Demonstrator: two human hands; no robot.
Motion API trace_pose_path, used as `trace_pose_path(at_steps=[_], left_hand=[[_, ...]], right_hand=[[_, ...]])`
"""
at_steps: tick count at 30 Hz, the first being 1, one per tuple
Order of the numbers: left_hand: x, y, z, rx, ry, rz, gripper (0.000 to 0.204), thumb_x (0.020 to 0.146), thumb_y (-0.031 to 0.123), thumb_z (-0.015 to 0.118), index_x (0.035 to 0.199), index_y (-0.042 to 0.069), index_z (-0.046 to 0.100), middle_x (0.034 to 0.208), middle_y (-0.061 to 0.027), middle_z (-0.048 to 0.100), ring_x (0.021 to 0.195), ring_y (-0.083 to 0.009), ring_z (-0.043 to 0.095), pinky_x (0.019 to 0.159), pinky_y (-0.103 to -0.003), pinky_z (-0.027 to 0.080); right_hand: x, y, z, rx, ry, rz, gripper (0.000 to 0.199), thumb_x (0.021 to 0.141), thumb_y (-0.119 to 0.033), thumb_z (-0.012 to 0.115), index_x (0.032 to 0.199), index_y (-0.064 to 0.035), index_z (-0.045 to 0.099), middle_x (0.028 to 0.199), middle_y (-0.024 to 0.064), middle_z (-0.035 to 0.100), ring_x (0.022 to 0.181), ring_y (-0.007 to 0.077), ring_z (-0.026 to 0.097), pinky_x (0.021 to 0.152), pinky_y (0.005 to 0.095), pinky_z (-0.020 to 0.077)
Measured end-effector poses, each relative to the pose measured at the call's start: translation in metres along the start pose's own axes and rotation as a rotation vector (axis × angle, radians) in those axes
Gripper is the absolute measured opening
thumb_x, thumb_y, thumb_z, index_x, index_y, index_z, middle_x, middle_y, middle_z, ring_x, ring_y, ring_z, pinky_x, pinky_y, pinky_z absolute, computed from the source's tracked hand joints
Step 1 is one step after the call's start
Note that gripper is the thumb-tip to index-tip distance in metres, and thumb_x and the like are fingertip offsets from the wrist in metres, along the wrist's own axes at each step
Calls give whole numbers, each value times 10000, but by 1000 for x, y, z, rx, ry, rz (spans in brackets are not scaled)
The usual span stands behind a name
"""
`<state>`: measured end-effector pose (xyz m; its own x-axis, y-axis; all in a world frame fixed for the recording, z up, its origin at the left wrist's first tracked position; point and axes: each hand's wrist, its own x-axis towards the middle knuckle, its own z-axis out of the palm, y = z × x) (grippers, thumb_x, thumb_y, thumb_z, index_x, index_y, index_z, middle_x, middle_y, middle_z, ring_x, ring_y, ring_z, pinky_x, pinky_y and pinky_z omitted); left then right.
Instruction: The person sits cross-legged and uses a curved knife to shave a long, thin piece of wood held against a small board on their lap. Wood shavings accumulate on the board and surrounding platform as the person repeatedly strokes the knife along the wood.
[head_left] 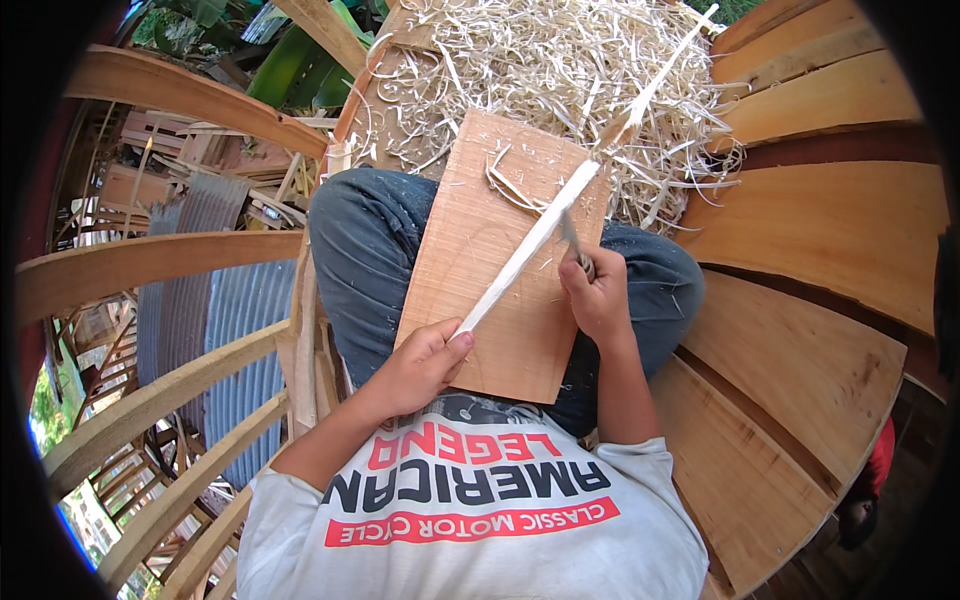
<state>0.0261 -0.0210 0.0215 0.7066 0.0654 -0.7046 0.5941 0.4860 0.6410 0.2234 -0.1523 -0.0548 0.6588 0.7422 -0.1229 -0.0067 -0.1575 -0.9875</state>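
Observation:
A long pale strip of wood or bamboo (518, 262) slants across a flat wooden board (455, 265) on my lap. My left hand (428, 365) is closed on the strip's near end, thumb on top. The far end reaches up over the shavings. In my right hand (598, 293) is a small knife (569, 232), its handle mostly hidden by my fingers. The blade points away from me and meets the right side of the strip. A curled shaving (511, 187) lies on the board near the blade.
A heap of pale curled shavings (560, 75) lies beyond my knees. Wooden slats (830, 215) rise at the right, and curved wooden rails (165, 260) run along the left. Corrugated sheets (245, 310) lie below the rails. Another person's red sleeve (880, 460) shows at the lower right.

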Motion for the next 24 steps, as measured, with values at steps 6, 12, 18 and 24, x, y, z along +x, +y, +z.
trace_pose_path(at_steps=[6, 12, 18, 24], left_hand=[[-4, 6, -9, -178, -64, -86, 217, 1000, 221, 442, 1094, 30, 491, 586, 76, 364, 424, -9, 293, 381, -183, 236], [-5, 6, -9, -223, -109, -82, 205, 969, 144, 508, 1131, 31, 452, 604, 81, 380, 424, 5, 306, 373, -173, 235], [-6, 11, 0, -208, -81, -99, 149, 973, 121, 483, 1102, 63, 439, 593, 74, 329, 437, -3, 262, 385, -173, 210], [-5, -6, 2, -159, -91, 41, 158, 988, 126, 451, 1129, 55, 440, 647, 61, 359, 478, -2, 290, 413, -168, 227]], right_hand=[[-47, -8, 12, -359, 49, 41, 556, 773, -459, 694, 539, -7, 470, 436, 108, 330, 379, 198, 363, 409, 326, 298], [-77, -31, 17, -512, 2, 231, 545, 741, -474, 717, 545, -3, 528, 441, 147, 410, 384, 277, 452, 423, 361, 358], [-89, -39, 26, -670, -18, 288, 549, 728, -523, 716, 569, -14, 583, 470, 145, 506, 423, 300, 539, 441, 366, 418], [-85, -34, 24, -842, 56, 178, 593, 668, -591, 732, 567, -28, 576, 482, 129, 530, 424, 283, 550, 428, 347, 425]])
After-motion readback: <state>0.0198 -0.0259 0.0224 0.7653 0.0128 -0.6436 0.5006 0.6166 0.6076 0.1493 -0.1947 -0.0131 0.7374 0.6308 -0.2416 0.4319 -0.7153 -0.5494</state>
